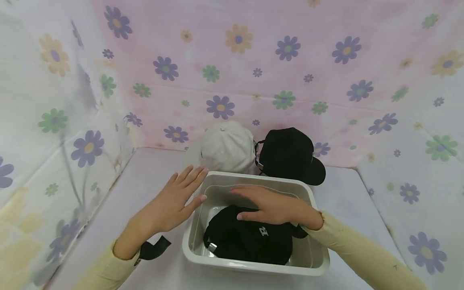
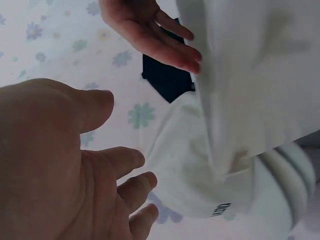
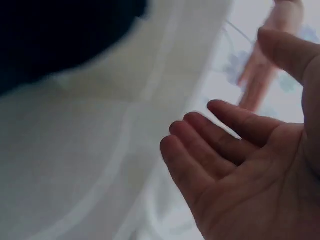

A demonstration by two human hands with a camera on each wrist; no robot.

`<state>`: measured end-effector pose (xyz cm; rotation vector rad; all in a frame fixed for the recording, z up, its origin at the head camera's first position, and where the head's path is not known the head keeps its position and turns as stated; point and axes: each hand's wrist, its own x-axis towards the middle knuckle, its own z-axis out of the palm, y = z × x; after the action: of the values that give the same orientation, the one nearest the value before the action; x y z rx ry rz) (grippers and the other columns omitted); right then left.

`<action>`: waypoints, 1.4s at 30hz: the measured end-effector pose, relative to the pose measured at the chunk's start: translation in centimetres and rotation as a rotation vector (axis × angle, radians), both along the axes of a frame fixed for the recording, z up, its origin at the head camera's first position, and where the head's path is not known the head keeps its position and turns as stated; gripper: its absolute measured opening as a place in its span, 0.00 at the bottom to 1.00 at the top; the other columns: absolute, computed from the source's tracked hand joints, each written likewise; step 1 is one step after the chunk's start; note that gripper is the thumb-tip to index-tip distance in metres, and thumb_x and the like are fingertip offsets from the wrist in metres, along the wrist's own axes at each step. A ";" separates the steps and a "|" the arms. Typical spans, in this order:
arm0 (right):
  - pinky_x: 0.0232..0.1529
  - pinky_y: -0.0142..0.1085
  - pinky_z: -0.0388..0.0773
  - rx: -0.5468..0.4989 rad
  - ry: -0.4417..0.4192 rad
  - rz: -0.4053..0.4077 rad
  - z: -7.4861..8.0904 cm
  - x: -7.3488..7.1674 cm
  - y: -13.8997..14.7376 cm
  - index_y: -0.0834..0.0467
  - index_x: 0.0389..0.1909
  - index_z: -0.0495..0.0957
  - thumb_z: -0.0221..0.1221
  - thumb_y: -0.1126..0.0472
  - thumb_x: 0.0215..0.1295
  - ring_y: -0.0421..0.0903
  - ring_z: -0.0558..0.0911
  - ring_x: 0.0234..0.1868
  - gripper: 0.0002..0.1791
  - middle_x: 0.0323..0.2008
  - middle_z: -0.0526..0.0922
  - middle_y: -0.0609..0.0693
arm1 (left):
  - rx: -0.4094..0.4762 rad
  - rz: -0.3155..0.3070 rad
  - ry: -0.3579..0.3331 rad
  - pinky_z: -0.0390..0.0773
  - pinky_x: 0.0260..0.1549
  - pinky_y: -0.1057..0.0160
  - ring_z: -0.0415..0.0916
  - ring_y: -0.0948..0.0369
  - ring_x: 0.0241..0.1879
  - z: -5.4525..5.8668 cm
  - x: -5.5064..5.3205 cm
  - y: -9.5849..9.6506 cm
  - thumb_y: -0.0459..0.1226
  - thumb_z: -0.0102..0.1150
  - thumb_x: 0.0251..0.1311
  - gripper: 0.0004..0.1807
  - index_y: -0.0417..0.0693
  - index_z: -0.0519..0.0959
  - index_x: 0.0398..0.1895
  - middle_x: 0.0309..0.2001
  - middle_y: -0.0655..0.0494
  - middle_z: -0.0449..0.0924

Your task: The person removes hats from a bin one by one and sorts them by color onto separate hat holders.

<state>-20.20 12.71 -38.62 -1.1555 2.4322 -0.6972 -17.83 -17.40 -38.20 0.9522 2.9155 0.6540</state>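
Note:
A black cap [image 1: 250,237] with a small white letter lies inside a pale plastic bin [image 1: 255,266]. My right hand [image 1: 272,204] hovers over the bin, its fingers loosely extended and holding nothing; the right wrist view shows the palm [image 3: 250,175] bare. By the bin's left rim is my left hand [image 1: 174,201], fingers spread and thumb apart; whether it touches the rim I cannot tell. Its palm [image 2: 55,170] is bare in the left wrist view. Behind the bin sit a white cap [image 1: 228,149] and another black cap [image 1: 288,155].
The pale tabletop [image 1: 159,165] holds the bin and both caps behind it. Flower-printed cloth [image 1: 261,72] hangs close behind the caps and along both sides. A black strap [image 1: 156,247] shows at my left wrist.

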 end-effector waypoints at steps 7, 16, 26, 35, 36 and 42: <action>0.74 0.43 0.64 0.133 -0.056 0.103 -3.6 0.0 -1.9 0.60 0.76 0.62 0.58 0.46 0.75 0.47 0.66 0.74 0.37 0.73 0.67 0.52 | -0.014 0.028 0.008 0.50 0.71 0.30 0.43 0.44 0.80 -3.0 2.3 0.5 0.53 0.42 0.79 0.35 0.48 0.52 0.82 0.81 0.48 0.51; 0.74 0.39 0.64 0.296 -0.026 0.157 -5.4 0.7 -2.9 0.61 0.73 0.66 0.60 0.46 0.74 0.45 0.65 0.75 0.35 0.72 0.69 0.52 | -0.054 0.108 0.032 0.52 0.73 0.33 0.46 0.45 0.80 -4.5 3.2 2.0 0.52 0.44 0.79 0.37 0.43 0.53 0.81 0.81 0.48 0.50; 0.68 0.39 0.71 0.270 -0.047 0.046 -6.0 0.5 -2.8 0.65 0.69 0.68 0.70 0.50 0.65 0.48 0.74 0.67 0.38 0.67 0.74 0.55 | -0.090 0.155 0.116 0.55 0.73 0.36 0.51 0.43 0.78 -4.9 3.4 2.5 0.50 0.49 0.76 0.37 0.39 0.57 0.79 0.80 0.44 0.53; 0.62 0.34 0.76 0.187 -0.085 0.099 -6.1 -0.1 -2.4 0.63 0.63 0.77 0.69 0.62 0.65 0.43 0.80 0.60 0.27 0.60 0.82 0.53 | -0.067 0.158 0.100 0.53 0.74 0.37 0.50 0.44 0.79 -4.6 3.7 2.7 0.48 0.50 0.76 0.36 0.37 0.57 0.79 0.80 0.44 0.53; 0.61 0.33 0.77 0.176 -0.083 0.094 -6.1 -0.1 -2.3 0.63 0.62 0.78 0.69 0.62 0.65 0.42 0.80 0.59 0.25 0.58 0.83 0.52 | -0.068 0.157 0.095 0.53 0.74 0.37 0.49 0.44 0.79 -4.6 3.7 2.7 0.49 0.49 0.76 0.36 0.37 0.57 0.79 0.80 0.44 0.52; 0.54 0.28 0.79 0.090 -0.069 0.077 -6.0 -0.2 -2.1 0.60 0.56 0.84 0.70 0.64 0.63 0.37 0.83 0.52 0.19 0.51 0.87 0.48 | -0.068 0.154 0.085 0.53 0.74 0.37 0.48 0.43 0.79 -4.5 3.7 2.7 0.48 0.50 0.76 0.37 0.36 0.57 0.79 0.80 0.43 0.52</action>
<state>-20.41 10.61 -44.63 -1.1636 2.3235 -0.5891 -14.10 -14.68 -42.70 0.7734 3.0881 0.5277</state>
